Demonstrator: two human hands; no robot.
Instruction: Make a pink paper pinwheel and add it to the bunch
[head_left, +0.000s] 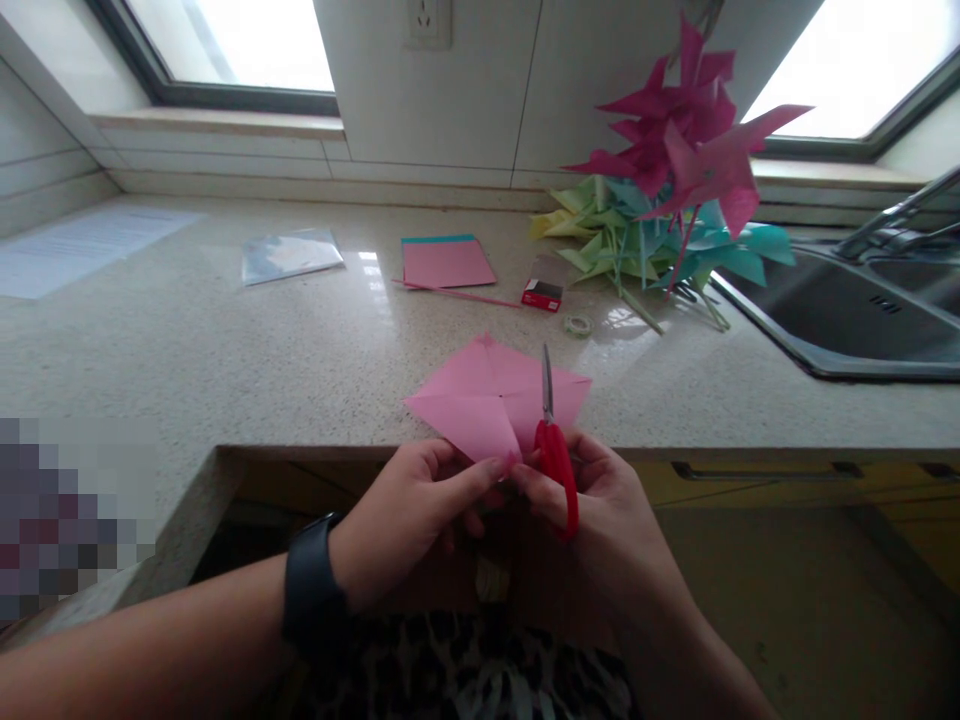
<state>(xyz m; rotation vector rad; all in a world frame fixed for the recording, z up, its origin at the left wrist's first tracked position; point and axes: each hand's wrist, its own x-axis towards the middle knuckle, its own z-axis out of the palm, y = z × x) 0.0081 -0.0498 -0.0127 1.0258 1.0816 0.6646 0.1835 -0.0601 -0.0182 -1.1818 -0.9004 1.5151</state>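
A pink paper square (480, 385), turned cornerwise and with crease or cut lines toward its middle, is held just over the counter's front edge. My left hand (427, 490) pinches its near corner between thumb and fingers. At that same corner the fingertips of my right hand (592, 495) are closed on the paper. Red-handled scissors (556, 460) rest in my right hand too, blades pointing away from me and overlapping the paper's right side. The undersides of both hands' grips are hidden.
Behind lie pink paper sheets (448, 262), a thin pink stick (457, 294), a small red box (543, 290) and a tape roll (577, 325). Paper pinwheels (690, 150) stand at the back right beside a sink (862, 320). A clear packet (291, 255) and a printed sheet (97, 240) lie left.
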